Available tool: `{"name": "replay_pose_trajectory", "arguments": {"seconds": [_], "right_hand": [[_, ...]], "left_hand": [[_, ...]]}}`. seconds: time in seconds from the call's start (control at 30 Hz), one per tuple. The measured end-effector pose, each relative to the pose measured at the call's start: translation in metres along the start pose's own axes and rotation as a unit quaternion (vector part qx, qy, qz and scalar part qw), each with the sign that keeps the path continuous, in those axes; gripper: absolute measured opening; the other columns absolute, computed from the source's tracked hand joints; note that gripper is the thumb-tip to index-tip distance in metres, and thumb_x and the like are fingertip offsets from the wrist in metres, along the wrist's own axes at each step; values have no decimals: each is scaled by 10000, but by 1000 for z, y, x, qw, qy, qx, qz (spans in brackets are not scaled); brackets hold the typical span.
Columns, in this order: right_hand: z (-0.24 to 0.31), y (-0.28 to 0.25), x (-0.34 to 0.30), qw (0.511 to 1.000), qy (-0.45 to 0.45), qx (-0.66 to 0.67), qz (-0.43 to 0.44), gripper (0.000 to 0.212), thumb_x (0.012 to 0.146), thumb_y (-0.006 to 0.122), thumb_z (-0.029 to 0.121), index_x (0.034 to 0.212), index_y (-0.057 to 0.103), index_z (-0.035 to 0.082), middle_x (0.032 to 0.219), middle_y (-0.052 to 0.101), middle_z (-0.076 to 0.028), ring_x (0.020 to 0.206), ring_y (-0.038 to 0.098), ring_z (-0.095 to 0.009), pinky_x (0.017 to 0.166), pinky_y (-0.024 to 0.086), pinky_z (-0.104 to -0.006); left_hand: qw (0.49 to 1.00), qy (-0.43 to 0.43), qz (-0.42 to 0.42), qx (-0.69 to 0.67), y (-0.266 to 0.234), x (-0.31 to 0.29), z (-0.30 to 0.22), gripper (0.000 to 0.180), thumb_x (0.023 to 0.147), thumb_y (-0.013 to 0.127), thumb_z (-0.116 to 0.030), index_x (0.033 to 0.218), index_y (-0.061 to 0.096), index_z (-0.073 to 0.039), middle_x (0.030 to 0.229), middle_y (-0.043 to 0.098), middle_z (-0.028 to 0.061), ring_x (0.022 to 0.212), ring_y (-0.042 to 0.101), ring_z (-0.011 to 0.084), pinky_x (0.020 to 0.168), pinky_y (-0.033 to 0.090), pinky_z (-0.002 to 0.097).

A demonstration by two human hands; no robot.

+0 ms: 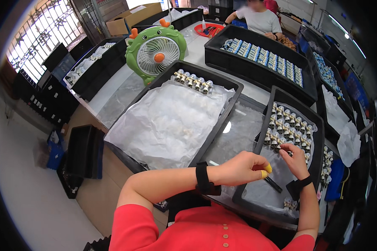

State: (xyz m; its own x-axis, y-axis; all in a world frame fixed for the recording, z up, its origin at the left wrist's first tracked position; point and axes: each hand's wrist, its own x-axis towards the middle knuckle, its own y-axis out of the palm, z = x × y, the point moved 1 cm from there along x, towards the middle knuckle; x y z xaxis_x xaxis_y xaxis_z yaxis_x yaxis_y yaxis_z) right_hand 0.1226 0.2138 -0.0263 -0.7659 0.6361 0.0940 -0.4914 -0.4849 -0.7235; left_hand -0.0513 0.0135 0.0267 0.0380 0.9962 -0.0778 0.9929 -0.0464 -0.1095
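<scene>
We pinch a black pen-like tool (274, 184) in our left hand (243, 168), and our right hand (296, 162), grip unclear, is at 1 tiny figurine (277, 147) in the black tray (299, 109), so let's go softly.

Tray (297, 104) black; finger covers (268, 168) yellow; fan (159, 57) green-orange; small pieces (286, 127) perhaps white-gold.

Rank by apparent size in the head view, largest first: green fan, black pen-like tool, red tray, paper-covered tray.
1. Paper-covered tray
2. Green fan
3. Red tray, farther from the camera
4. Black pen-like tool
</scene>
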Motion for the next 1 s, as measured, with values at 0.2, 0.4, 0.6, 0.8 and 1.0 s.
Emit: {"name": "replay_pose_trajectory", "arguments": {"seconds": [0.2, 0.4, 0.6, 0.8, 1.0], "right_hand": [[-2, 1, 6, 999, -29, -17, -11, 237, 816, 641, 144, 972, 659, -34, 844, 687, -134, 783, 660, -212, 726, 500, -313], [-2, 0, 18, 998, -51, -31, -14, 227, 820, 643, 149, 956, 660, -32, 840, 689, -140, 788, 665, -224, 720, 506, -318], [2, -7, 39, 999, -29, -23, -15, 261, 814, 652, 168, 996, 658, -19, 855, 694, -139, 817, 675, -230, 753, 515, -316], [-4, 7, 51, 989, -74, -123, 30, 432, 726, 725, 208, 1093, 621, 5, 1066, 639, -162, 1005, 604, -291, 873, 468, -364], [-6, 41, 63, 953, -141, -259, 68, 653, 653, 781, 272, 1224, 534, 75, 1209, 539, -121, 1132, 506, -310, 984, 342, -460]], "left_hand": [[999, 34, -5, 1, -3, 10, 23, 253, 895, 621, -151, 1085, 624, 16, 948, 680, 78, 851, 609, 93, 767, 490, 250], [1000, -5, 4, -6, -4, 12, 22, 253, 906, 612, -146, 1091, 620, 26, 988, 671, 66, 909, 607, 94, 815, 482, 244], [998, -27, 11, -54, -4, 8, 18, 248, 912, 592, -113, 1114, 615, 28, 1005, 663, 63, 936, 601, 85, 821, 485, 235], [999, -33, 15, -18, -2, 5, 14, 248, 913, 596, -116, 1115, 613, 27, 1006, 666, 65, 929, 604, 86, 821, 486, 238], [999, -11, 24, -36, -1, 9, 23, 239, 917, 597, -124, 1104, 615, 25, 1002, 665, 59, 927, 599, 78, 827, 482, 238]]}}
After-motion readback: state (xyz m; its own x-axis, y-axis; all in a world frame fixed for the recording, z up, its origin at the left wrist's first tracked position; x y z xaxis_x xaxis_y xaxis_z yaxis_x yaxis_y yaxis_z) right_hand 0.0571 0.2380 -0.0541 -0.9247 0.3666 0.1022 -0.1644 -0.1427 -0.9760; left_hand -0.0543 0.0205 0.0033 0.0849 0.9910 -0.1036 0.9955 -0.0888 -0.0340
